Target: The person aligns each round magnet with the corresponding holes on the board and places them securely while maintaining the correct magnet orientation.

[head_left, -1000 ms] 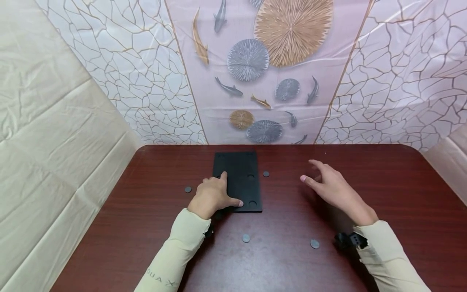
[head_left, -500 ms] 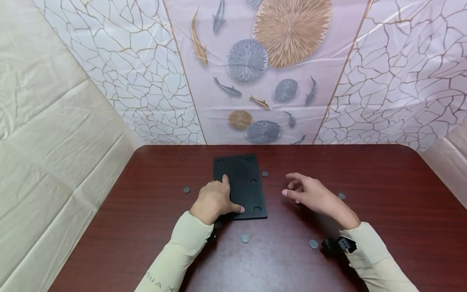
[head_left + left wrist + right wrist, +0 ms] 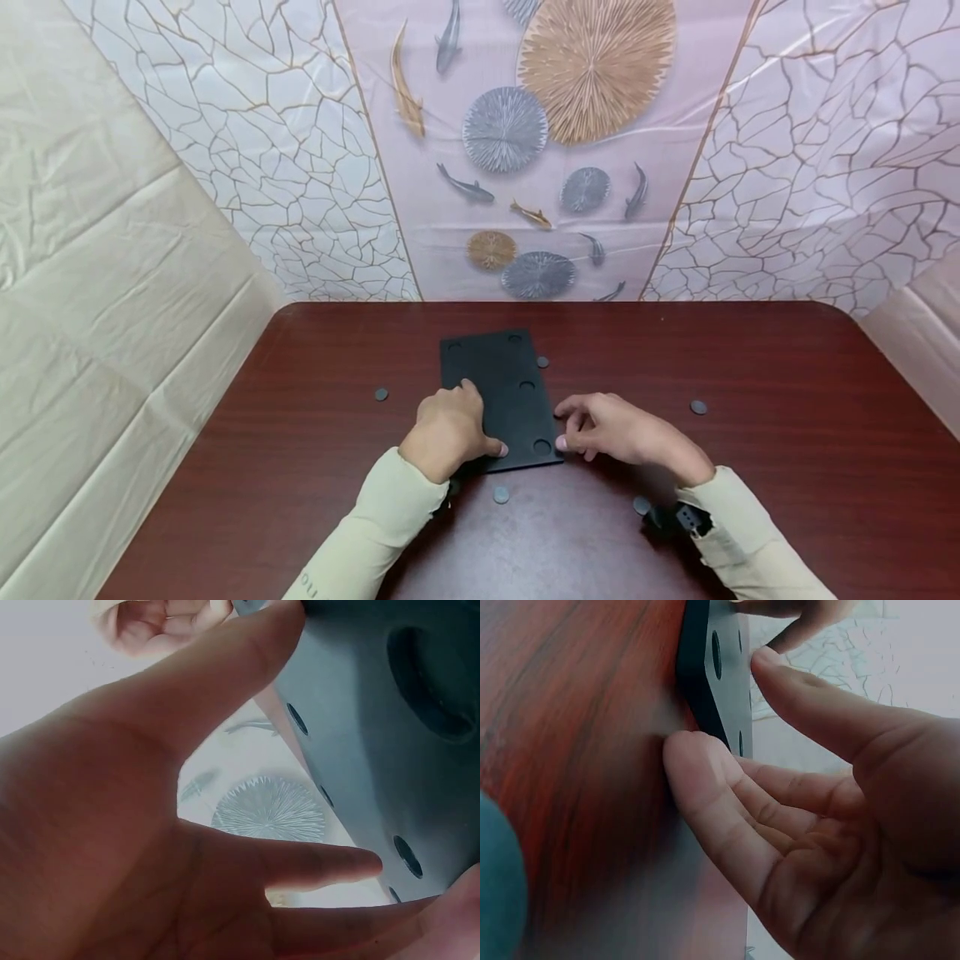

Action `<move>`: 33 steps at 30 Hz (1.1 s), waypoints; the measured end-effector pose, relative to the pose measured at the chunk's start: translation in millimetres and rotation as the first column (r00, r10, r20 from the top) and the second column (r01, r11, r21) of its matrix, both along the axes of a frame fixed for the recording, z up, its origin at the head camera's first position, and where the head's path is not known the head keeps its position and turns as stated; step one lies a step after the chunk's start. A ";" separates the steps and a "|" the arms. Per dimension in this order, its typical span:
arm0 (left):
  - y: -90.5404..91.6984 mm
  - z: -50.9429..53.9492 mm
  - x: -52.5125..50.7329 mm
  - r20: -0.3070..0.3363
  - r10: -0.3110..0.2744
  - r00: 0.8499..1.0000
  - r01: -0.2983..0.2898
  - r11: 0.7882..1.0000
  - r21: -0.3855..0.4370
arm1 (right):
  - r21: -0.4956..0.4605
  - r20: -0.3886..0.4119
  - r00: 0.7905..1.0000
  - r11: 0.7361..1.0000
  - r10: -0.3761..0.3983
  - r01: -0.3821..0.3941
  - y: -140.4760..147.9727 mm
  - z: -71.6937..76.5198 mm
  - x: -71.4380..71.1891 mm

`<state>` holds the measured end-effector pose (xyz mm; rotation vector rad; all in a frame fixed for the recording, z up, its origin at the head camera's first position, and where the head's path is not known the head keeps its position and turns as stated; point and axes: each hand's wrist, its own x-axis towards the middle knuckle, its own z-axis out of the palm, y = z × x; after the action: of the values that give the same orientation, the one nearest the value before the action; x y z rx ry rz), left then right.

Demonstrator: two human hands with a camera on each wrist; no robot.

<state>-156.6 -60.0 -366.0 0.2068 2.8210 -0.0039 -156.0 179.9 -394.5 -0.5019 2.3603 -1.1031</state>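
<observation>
A flat black rectangular board with several round recesses lies on the table, slightly turned. Over its left side rests my left hand. The thumb touches the board's top, and the left wrist view shows the other fingers spread, one reaching the board. Beside the right edge is my right hand, its fingers loosely bent with nothing between them. In the right wrist view, the fingertips are close to the board's edge; contact cannot be told. A small grey disc lies just right of the board.
More grey discs lie around on the dark red table: a left disc, a front disc, one disc near my right wrist and a far-right disc. A patterned curtain hangs behind the table.
The board has slid toward me and turned slightly under my left hand, which moved with it. My right hand has come left and nearer, up to the board's right edge.
</observation>
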 end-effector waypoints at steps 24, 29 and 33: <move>-14.0 10.5 -10.4 0.129 -0.081 0.988 0.068 0.993 0.100 | 0.140 -0.015 0.998 0.988 -0.058 0.060 -4.6 5.9 9.0; -28.5 11.0 -21.5 0.078 -0.066 0.995 0.056 0.990 0.126 | 0.180 -0.047 0.999 0.984 -0.004 0.013 -0.1 7.5 6.9; -42.1 11.9 -28.2 0.028 -0.041 0.999 0.037 0.990 0.139 | 0.229 -0.059 0.998 0.973 0.029 -0.015 1.3 8.9 4.8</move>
<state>-184.8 -102.1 -354.1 0.2910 2.7872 0.1846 -151.2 181.3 -385.6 -0.4838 2.4891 -0.8025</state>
